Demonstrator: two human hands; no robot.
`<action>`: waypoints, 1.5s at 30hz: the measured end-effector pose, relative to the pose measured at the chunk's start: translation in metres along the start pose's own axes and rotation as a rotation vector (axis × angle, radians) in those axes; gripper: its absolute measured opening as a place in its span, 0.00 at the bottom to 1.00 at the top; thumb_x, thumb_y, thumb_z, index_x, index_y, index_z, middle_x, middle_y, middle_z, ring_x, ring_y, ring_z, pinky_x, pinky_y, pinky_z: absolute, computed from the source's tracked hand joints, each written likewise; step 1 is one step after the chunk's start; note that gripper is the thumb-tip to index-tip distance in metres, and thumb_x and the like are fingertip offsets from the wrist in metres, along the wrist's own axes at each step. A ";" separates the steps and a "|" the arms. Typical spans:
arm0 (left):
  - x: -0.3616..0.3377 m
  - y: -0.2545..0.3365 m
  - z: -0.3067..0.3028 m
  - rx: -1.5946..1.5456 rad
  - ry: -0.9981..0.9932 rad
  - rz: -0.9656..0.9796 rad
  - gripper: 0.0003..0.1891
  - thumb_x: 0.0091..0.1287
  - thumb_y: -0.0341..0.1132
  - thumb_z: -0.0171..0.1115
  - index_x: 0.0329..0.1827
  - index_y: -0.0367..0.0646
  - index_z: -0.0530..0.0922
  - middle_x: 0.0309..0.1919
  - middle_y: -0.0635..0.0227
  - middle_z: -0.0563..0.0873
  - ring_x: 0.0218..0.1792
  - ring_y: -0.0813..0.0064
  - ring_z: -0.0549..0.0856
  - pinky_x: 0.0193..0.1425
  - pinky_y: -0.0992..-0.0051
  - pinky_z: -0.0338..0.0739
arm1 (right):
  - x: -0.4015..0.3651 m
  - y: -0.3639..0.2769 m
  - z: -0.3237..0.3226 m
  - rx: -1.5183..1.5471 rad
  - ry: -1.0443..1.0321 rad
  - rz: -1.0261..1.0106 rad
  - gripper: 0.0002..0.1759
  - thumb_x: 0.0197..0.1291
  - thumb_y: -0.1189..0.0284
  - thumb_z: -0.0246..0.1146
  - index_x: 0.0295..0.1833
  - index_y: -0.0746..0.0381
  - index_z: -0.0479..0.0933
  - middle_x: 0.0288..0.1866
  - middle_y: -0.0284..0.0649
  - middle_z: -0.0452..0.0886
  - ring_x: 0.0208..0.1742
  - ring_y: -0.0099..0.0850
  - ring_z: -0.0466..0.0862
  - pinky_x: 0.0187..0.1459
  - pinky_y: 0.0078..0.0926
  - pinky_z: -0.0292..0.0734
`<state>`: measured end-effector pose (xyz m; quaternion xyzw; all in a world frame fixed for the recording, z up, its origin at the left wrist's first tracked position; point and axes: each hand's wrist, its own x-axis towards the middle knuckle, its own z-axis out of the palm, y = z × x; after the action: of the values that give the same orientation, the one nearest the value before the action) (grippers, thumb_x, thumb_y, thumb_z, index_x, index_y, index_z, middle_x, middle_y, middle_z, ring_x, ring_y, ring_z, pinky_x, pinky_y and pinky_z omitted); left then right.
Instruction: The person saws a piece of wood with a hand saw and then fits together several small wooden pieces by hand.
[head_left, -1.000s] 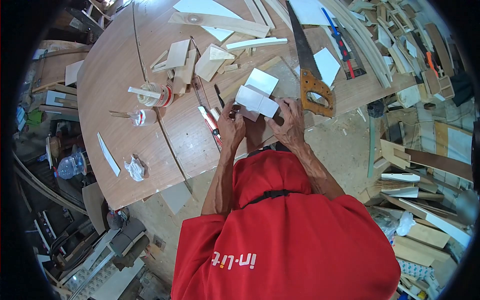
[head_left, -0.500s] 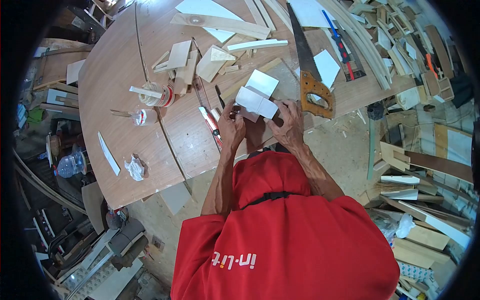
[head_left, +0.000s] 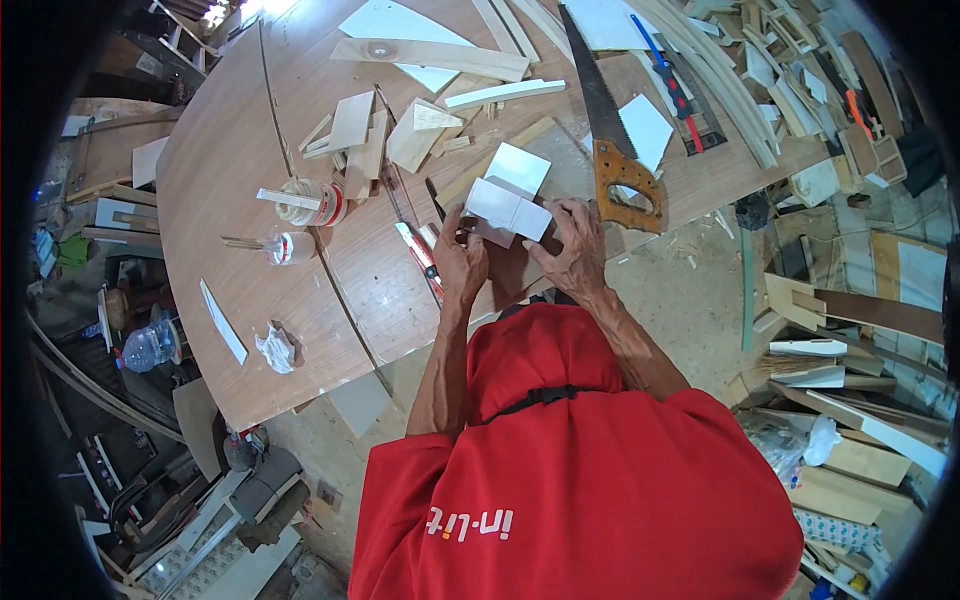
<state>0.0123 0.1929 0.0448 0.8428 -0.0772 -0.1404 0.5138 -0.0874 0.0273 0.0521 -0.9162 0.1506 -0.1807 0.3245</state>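
Note:
White-faced blocks (head_left: 508,208) lie together near the table's front edge, with a square white piece (head_left: 519,170) just behind them. At their left side, my left hand (head_left: 461,258) has its fingers closed round the lower left corner. My right hand (head_left: 572,244) touches the right end of the blocks, thumb and fingers bent around that corner. A red and white cutter (head_left: 424,262) lies left of my left hand. To the right of my right hand is a handsaw with a wooden handle (head_left: 628,190).
Wood offcuts (head_left: 365,140) and a long board (head_left: 430,58) lie farther back. A glue jar (head_left: 312,202), a smaller jar (head_left: 290,247) and a crumpled cloth (head_left: 276,348) stand or lie at the left. Wood strips (head_left: 725,95) run along the back right.
The view has shifted slightly. My right hand's fingers have moved a little up along the right end of the blocks; my left hand stays at their left side.

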 end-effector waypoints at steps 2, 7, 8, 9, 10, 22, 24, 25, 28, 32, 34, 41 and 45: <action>0.000 -0.003 0.001 0.030 0.011 0.012 0.27 0.58 0.26 0.53 0.65 0.34 0.74 0.45 0.47 0.86 0.45 0.56 0.86 0.52 0.64 0.79 | 0.000 0.000 0.001 0.004 0.002 0.005 0.36 0.46 0.62 0.75 0.61 0.65 0.74 0.55 0.46 0.72 0.58 0.46 0.73 0.60 0.46 0.69; -0.001 0.004 0.000 0.041 0.037 0.001 0.27 0.58 0.26 0.53 0.65 0.34 0.74 0.47 0.45 0.86 0.48 0.54 0.86 0.54 0.64 0.79 | -0.001 0.000 0.002 0.033 -0.025 0.066 0.36 0.46 0.62 0.74 0.62 0.62 0.74 0.57 0.44 0.72 0.62 0.43 0.73 0.70 0.52 0.59; -0.001 0.006 -0.001 0.035 0.025 -0.008 0.27 0.59 0.26 0.53 0.65 0.33 0.74 0.48 0.45 0.86 0.49 0.54 0.86 0.54 0.64 0.79 | -0.001 0.000 0.003 0.030 -0.026 0.066 0.36 0.46 0.62 0.74 0.62 0.62 0.74 0.57 0.44 0.72 0.62 0.44 0.73 0.71 0.52 0.59; -0.001 0.005 -0.001 0.029 0.013 -0.017 0.27 0.59 0.26 0.53 0.65 0.33 0.74 0.48 0.45 0.86 0.49 0.54 0.86 0.55 0.65 0.79 | -0.001 0.000 0.003 0.028 -0.028 0.066 0.35 0.46 0.62 0.74 0.62 0.62 0.74 0.57 0.44 0.72 0.61 0.44 0.73 0.71 0.52 0.58; -0.001 0.003 -0.001 0.030 0.013 -0.018 0.27 0.59 0.26 0.53 0.65 0.33 0.74 0.48 0.45 0.86 0.49 0.54 0.86 0.55 0.65 0.79 | -0.001 0.001 0.004 0.029 -0.028 0.067 0.35 0.46 0.62 0.74 0.62 0.62 0.74 0.57 0.44 0.72 0.61 0.44 0.73 0.71 0.52 0.58; 0.002 -0.003 0.000 0.009 -0.009 0.007 0.27 0.60 0.25 0.52 0.66 0.33 0.74 0.50 0.48 0.86 0.52 0.57 0.85 0.58 0.65 0.77 | -0.001 -0.001 0.002 -0.018 -0.016 0.038 0.35 0.46 0.62 0.74 0.61 0.63 0.74 0.57 0.44 0.73 0.61 0.44 0.73 0.66 0.48 0.64; 0.000 0.000 -0.001 0.007 -0.014 0.015 0.27 0.60 0.24 0.53 0.66 0.33 0.74 0.48 0.49 0.86 0.49 0.58 0.85 0.57 0.66 0.78 | -0.001 0.001 0.003 0.009 -0.017 0.044 0.35 0.46 0.62 0.74 0.61 0.62 0.75 0.56 0.43 0.73 0.60 0.44 0.74 0.66 0.49 0.63; 0.000 0.000 -0.001 0.008 -0.015 0.015 0.27 0.60 0.24 0.53 0.66 0.33 0.74 0.48 0.49 0.86 0.49 0.58 0.85 0.57 0.66 0.78 | -0.001 0.001 0.004 0.009 -0.017 0.044 0.35 0.46 0.62 0.74 0.61 0.62 0.75 0.56 0.43 0.73 0.60 0.44 0.74 0.66 0.49 0.63; 0.000 -0.003 -0.001 0.040 0.001 0.057 0.27 0.59 0.24 0.53 0.66 0.34 0.74 0.48 0.50 0.86 0.47 0.61 0.85 0.55 0.67 0.78 | -0.002 0.002 0.005 0.019 -0.016 0.045 0.34 0.47 0.62 0.74 0.61 0.62 0.75 0.56 0.43 0.74 0.60 0.44 0.75 0.67 0.49 0.63; -0.004 0.005 -0.003 0.011 0.010 0.009 0.27 0.59 0.23 0.53 0.66 0.35 0.75 0.49 0.51 0.84 0.45 0.62 0.85 0.52 0.67 0.79 | -0.002 0.001 0.003 0.022 -0.005 0.024 0.33 0.47 0.62 0.74 0.61 0.60 0.76 0.56 0.42 0.74 0.58 0.43 0.75 0.66 0.49 0.63; -0.007 0.006 -0.004 0.042 0.017 0.010 0.27 0.59 0.23 0.52 0.66 0.35 0.74 0.49 0.52 0.83 0.45 0.62 0.84 0.52 0.66 0.79 | -0.003 0.000 0.001 0.023 -0.010 0.023 0.33 0.48 0.62 0.74 0.61 0.59 0.76 0.56 0.41 0.74 0.58 0.43 0.75 0.66 0.49 0.63; -0.005 -0.008 -0.003 0.012 0.045 0.025 0.27 0.59 0.23 0.53 0.65 0.35 0.75 0.50 0.50 0.82 0.46 0.61 0.83 0.52 0.67 0.79 | -0.004 0.000 0.003 0.035 -0.032 0.042 0.33 0.47 0.62 0.75 0.61 0.60 0.77 0.56 0.42 0.75 0.59 0.43 0.75 0.65 0.48 0.65; -0.001 0.001 -0.003 -0.025 -0.002 -0.009 0.26 0.59 0.23 0.53 0.64 0.35 0.76 0.51 0.49 0.82 0.45 0.61 0.84 0.52 0.66 0.79 | -0.002 -0.002 0.003 0.031 -0.031 0.055 0.34 0.47 0.62 0.74 0.62 0.59 0.76 0.57 0.41 0.75 0.59 0.43 0.75 0.68 0.50 0.61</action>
<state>0.0127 0.1953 0.0476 0.8367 -0.0722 -0.1443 0.5234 -0.0873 0.0307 0.0508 -0.9092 0.1678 -0.1597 0.3459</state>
